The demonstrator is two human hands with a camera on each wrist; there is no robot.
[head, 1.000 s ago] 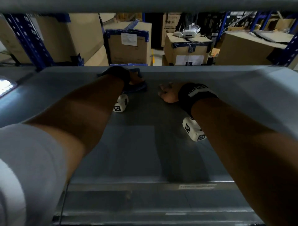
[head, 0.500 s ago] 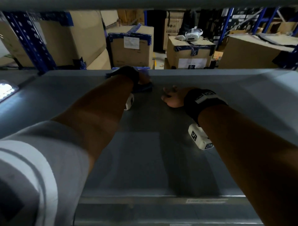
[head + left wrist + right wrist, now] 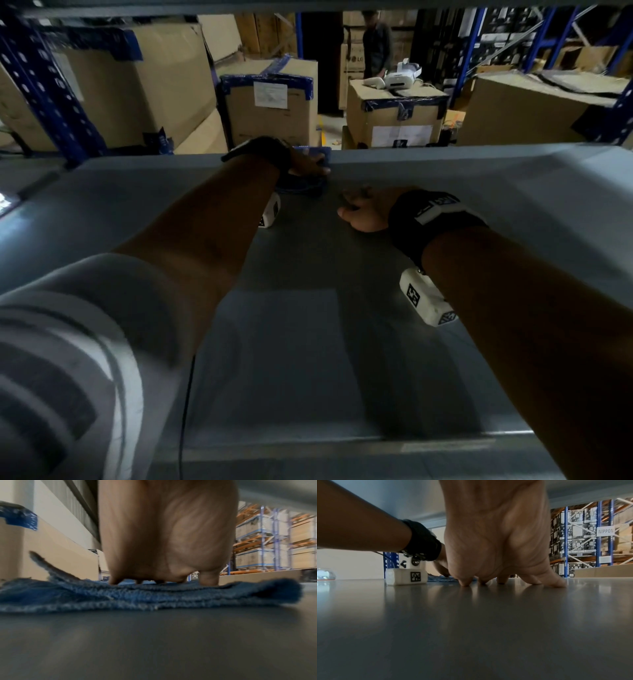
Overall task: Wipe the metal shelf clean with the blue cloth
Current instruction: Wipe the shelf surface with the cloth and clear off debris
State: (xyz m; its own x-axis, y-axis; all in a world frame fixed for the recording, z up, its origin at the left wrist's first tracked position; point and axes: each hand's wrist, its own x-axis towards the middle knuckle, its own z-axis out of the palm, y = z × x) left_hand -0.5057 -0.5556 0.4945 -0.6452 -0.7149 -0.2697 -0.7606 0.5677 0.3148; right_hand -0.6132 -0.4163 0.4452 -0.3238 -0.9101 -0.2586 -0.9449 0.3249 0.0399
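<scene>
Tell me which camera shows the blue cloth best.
The left wrist view: the blue cloth fills the frame's width, its bunched folds plain under the left hand. The head view shows only a small patch mostly hidden by that hand. The right wrist view shows a sliver behind the right hand.

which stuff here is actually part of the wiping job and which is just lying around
Part of the job:
- blue cloth, under the left hand
- metal shelf
- right hand, fingertips resting on the shelf

Just lying about:
- taped cardboard boxes behind the shelf
- white headset on one box
</scene>
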